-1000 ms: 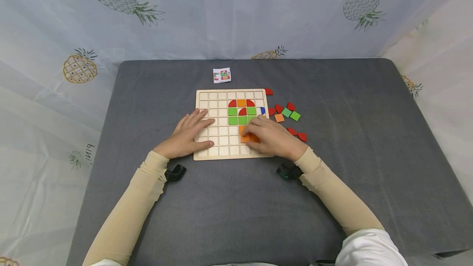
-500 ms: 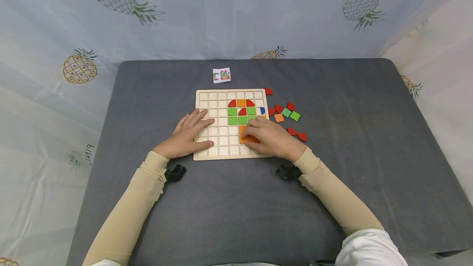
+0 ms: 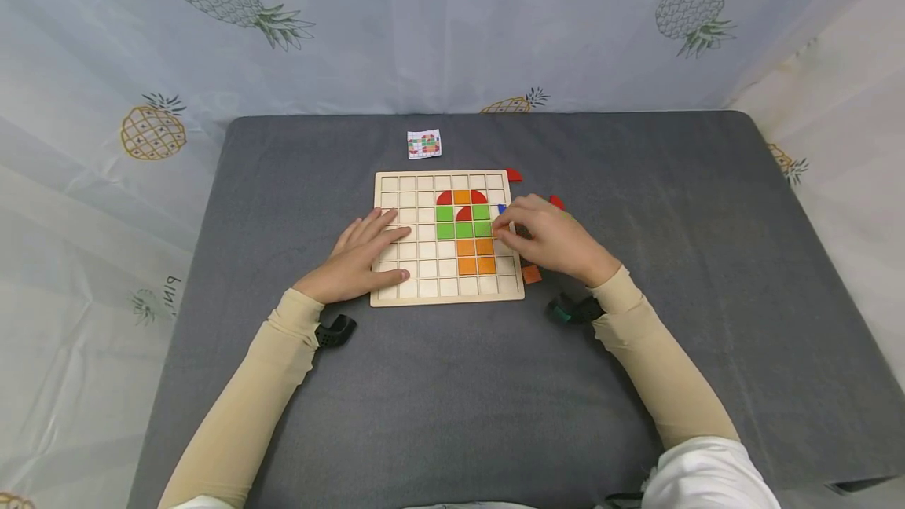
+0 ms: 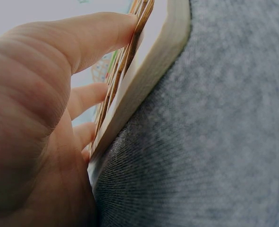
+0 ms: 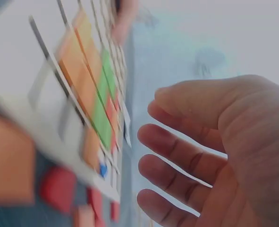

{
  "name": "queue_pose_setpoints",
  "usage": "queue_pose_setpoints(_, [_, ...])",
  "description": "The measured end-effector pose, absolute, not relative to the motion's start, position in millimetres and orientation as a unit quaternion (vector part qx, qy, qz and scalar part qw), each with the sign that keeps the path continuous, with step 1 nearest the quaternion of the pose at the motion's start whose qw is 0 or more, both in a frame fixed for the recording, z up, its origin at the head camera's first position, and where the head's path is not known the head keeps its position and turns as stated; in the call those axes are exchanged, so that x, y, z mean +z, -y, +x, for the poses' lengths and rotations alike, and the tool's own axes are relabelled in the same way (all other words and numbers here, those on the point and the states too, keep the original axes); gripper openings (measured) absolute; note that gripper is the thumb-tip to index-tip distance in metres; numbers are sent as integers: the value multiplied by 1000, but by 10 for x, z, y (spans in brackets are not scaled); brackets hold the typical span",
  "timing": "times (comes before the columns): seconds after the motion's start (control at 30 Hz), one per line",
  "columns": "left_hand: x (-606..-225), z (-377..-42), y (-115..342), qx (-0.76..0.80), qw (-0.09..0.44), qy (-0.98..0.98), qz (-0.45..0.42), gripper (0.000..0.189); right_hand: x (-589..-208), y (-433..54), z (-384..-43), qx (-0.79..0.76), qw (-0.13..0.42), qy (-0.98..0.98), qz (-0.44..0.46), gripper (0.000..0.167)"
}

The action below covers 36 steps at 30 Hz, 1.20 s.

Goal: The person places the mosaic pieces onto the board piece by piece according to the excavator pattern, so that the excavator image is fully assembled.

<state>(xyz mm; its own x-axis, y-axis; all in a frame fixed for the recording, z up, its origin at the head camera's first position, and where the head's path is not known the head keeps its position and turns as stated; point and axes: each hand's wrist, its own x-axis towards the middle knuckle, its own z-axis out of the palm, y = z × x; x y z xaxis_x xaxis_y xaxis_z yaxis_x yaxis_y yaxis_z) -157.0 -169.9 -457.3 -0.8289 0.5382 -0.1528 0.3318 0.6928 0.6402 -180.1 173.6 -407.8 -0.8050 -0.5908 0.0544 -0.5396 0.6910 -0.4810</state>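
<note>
My left hand (image 3: 353, 261) lies spread on the left part of the wooden grid board (image 3: 428, 287), thumb and fingertips on its cells. In the left wrist view the thumb (image 4: 101, 33) reaches over the board's edge. My right hand (image 3: 551, 236) hovers over the board's right edge. Its fingers curve loosely, with nothing held between thumb and fingers in the right wrist view. On the board sit orange squares (image 3: 467, 265), green squares (image 3: 445, 231), red quarter-round tiles (image 3: 444, 199) and a blue piece (image 3: 501, 209), partly hidden by the right hand.
A loose orange square (image 3: 532, 274) lies beside the board's right edge. Red pieces (image 3: 514, 175) lie off its upper right corner and behind my right hand, which hides other loose tiles. A small printed card (image 3: 424, 144) lies behind the board on the grey table (image 3: 657, 273).
My right hand has left the orange squares and moved right and back, now covering several loose tiles. Four orange squares show uncovered on the board. The left hand stays put.
</note>
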Motion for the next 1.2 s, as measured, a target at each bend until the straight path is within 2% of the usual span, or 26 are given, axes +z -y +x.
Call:
queue_pose_setpoints(0.3, [-4572,-1563,1701,308,166,-906,238,75,-4037,-2190,-2051,-228,59,-961,-142,25])
queue_pose_setpoints(0.43, [-4565,-1560,1697,309,166,-906,238,74,-4095,-2329,-2118,-194,72,-973,-104,30])
queue_pose_setpoints(0.73, [-4563,-1573,1691,310,167,-905,238,74,-4216,-2385,-2167,-156,96,-980,-79,37])
queue_pose_setpoints(1.0, [-4558,-1572,1692,309,168,-905,240,74,-4254,-2355,-2185,-184,119,-973,-79,33])
queue_pose_setpoints(1.2, [-4558,-1564,1688,310,170,-904,239,74,-4248,-2332,-2171,-180,124,-972,-88,36])
